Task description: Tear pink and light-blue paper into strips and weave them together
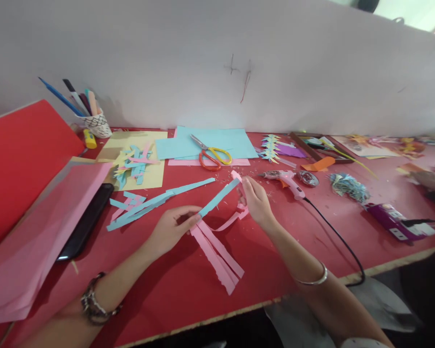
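Observation:
Between my two hands stretches a light-blue paper strip (219, 197). My left hand (177, 223) pinches its lower end. Several pink paper strips (219, 258) hang below those same fingers toward the table's front. My right hand (255, 200) closes on the upper end, where a folded pink strip (235, 175) meets the blue one. A loose length of pink paper (228, 222) curls beneath my right hand. To the left lie long blue strips (148, 205) and a small woven blue-and-pink piece (128, 202).
Scissors (213, 157) rest on blue sheets (203, 140). A corded pink glue gun (284, 181) lies right of my hands, near a purple power strip (395, 222). Pink sheets (21, 251) cover part of a black phone-like slab (89, 224). Another person's hand (429, 181) is far right.

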Tool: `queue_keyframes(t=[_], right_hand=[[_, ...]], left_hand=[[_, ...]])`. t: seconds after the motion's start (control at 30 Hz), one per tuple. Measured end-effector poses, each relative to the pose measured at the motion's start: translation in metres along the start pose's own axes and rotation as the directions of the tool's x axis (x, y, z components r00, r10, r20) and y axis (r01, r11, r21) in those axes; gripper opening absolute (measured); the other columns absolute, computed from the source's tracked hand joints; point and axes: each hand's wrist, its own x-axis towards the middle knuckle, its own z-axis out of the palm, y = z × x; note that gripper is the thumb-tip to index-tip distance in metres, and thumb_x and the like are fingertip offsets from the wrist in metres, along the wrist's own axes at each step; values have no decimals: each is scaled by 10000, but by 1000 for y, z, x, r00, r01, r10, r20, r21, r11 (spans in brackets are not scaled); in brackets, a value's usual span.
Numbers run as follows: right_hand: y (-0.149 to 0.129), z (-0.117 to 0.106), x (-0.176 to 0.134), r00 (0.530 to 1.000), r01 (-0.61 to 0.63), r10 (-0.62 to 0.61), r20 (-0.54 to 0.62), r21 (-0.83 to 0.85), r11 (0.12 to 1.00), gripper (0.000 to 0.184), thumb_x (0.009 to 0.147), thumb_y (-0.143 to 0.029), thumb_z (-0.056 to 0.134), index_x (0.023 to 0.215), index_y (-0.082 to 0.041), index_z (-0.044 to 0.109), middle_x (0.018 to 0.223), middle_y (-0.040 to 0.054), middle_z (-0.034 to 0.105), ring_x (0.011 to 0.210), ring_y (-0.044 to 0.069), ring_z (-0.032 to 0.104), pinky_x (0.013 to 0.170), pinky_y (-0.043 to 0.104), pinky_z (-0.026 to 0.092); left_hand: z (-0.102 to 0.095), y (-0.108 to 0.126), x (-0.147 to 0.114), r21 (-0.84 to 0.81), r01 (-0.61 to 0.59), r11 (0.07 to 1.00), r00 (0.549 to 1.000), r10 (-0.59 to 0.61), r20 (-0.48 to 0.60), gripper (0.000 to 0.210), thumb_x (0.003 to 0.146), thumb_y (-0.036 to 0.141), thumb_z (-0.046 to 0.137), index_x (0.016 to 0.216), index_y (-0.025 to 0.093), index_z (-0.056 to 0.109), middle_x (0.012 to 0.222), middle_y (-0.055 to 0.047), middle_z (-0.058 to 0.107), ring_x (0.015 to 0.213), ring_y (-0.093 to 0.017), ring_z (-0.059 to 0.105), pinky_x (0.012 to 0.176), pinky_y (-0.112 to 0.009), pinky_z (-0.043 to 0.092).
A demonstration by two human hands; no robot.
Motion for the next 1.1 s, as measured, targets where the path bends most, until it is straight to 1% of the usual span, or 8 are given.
queue_keyframes(t=[0.23, 0.4, 0.53, 0.7, 0.8, 0.93, 1.0, 1.1], right_hand=[[-6, 2, -2, 998, 23, -24, 62, 3, 1000, 314, 797, -412, 400, 575, -189, 401, 522, -49, 424, 430, 55, 377, 432, 191, 302], [-8, 2, -1, 997, 44, -43, 71, -13, 999, 267, 792, -376, 420, 606, -186, 442, 524, -54, 439, 443, 52, 389, 445, 185, 308], [-7, 2, 0, 997, 28, -31, 77, 42, 999, 231, 771, -375, 452, 641, -185, 474, 527, -60, 455, 443, 50, 412, 464, 184, 332], [-7, 1, 1, 998, 19, -23, 55, 87, 996, 205, 741, -354, 479, 656, -177, 539, 568, -36, 517, 485, 58, 458, 503, 191, 373], [-11, 1, 0, 997, -11, 5, 74, 89, 996, 245, 727, -379, 487, 617, -170, 552, 560, -24, 530, 480, 61, 470, 498, 196, 384], [-14, 2, -2, 986, -99, 79, 149, 132, 986, 316, 706, -453, 499, 578, -166, 535, 493, -36, 497, 393, 50, 424, 417, 191, 347], [-14, 2, -2, 978, -152, 114, 175, 217, 964, 332, 702, -478, 499, 582, -169, 518, 467, -53, 475, 350, 38, 375, 399, 192, 342], [-13, 1, -2, 969, -218, 154, 194, 372, 902, 326, 701, -476, 506, 577, -176, 477, 436, -77, 440, 316, 24, 306, 405, 191, 356]], left_hand=[[0, -2, 0, -13, -17, 1000, 999, 17, -30, 228, 699, 343, 521, 816, 180, 631, 608, 27, 571, 461, -70, 441, 455, -175, 404], [-1, -4, 1, -13, -26, 1000, 998, 25, -57, 233, 698, 349, 516, 813, 177, 624, 555, 38, 535, 445, -72, 440, 444, -179, 398], [-1, -2, 1, -25, -16, 1000, 997, 14, -76, 233, 683, 353, 521, 791, 168, 613, 517, 49, 499, 433, -72, 435, 432, -178, 391], [-1, -1, 0, -16, -22, 1000, 995, 20, -97, 205, 689, 348, 516, 751, 171, 599, 512, 53, 485, 434, -69, 438, 433, -172, 385], [-1, 0, 1, -7, -26, 1000, 994, 25, -109, 197, 689, 347, 511, 737, 175, 595, 509, 52, 486, 432, -71, 437, 436, -175, 389], [0, 2, 1, 1, -13, 1000, 994, 13, -109, 219, 675, 370, 510, 713, 171, 593, 504, 46, 485, 437, -79, 440, 439, -185, 397], [0, 2, 1, 0, -13, 1000, 994, 13, -111, 222, 673, 375, 510, 708, 171, 593, 504, 45, 486, 439, -80, 442, 440, -186, 400], [-1, 1, 1, -9, -22, 1000, 994, 21, -105, 207, 678, 364, 514, 709, 175, 592, 517, 45, 494, 440, -77, 442, 441, -181, 404]])
